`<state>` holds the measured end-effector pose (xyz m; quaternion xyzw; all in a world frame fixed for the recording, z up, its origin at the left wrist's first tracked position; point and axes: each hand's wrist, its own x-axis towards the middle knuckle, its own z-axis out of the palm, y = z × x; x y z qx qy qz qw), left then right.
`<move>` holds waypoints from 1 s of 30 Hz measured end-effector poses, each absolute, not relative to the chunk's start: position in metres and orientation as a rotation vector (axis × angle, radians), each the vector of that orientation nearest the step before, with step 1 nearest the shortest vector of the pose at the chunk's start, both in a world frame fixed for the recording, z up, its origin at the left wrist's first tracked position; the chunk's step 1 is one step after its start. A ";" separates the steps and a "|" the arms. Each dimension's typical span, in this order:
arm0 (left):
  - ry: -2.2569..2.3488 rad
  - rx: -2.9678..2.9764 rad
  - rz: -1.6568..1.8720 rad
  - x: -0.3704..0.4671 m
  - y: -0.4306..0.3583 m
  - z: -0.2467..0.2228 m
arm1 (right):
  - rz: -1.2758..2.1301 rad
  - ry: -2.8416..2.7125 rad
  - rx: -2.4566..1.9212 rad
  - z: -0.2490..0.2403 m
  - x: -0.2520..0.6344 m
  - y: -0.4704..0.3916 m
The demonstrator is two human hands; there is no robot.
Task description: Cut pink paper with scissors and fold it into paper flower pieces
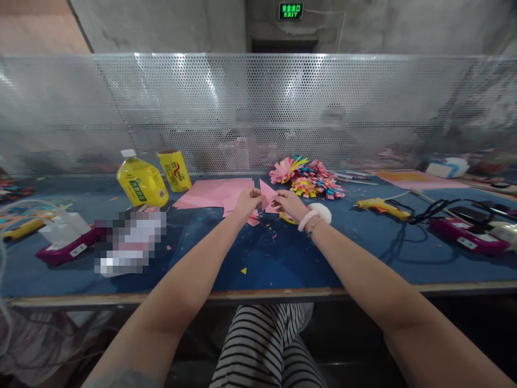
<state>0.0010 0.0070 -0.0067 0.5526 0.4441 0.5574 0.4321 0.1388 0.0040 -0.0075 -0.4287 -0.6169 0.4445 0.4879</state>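
Between my two hands is a small piece of pink paper [267, 195], held upright above the blue table, its top coming to a point. My left hand [249, 200] pinches its left edge. On the other side, the fingers of my right hand [291, 203] close on its right edge; a fluffy white and pink band circles that wrist. Larger pink sheets [210, 192] lie flat just beyond my left hand. Small pink scraps [253, 220] rest under the hands. Behind my right hand sits a pile of pink, yellow and blue paper flowers [307, 178].
At left stand a yellow bottle [141, 180] and a yellow can [174, 171]. Purple power strips [468, 237] sit at both sides, with cables. A yellow glue gun [383, 208] lies right. A perforated metal screen [258, 108] borders the back of the table [307, 264].
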 end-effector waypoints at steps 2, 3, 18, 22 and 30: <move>1.110 1.378 1.400 0.001 0.006 -0.007 | 1.045 -1.515 -1.055 -0.007 0.139 0.003; 1.114 1.384 1.398 0.001 0.006 -0.007 | 1.033 -1.523 -1.060 -0.007 0.139 0.002; 0.892 1.348 1.294 0.008 -0.005 0.001 | 0.746 -1.659 -1.055 -0.004 0.147 0.001; 0.888 1.367 1.258 0.011 -0.009 0.003 | 0.697 -1.713 -1.069 -0.003 0.146 0.001; 0.897 1.231 1.263 0.003 0.000 0.001 | 0.853 -1.630 -0.980 -0.006 0.145 0.002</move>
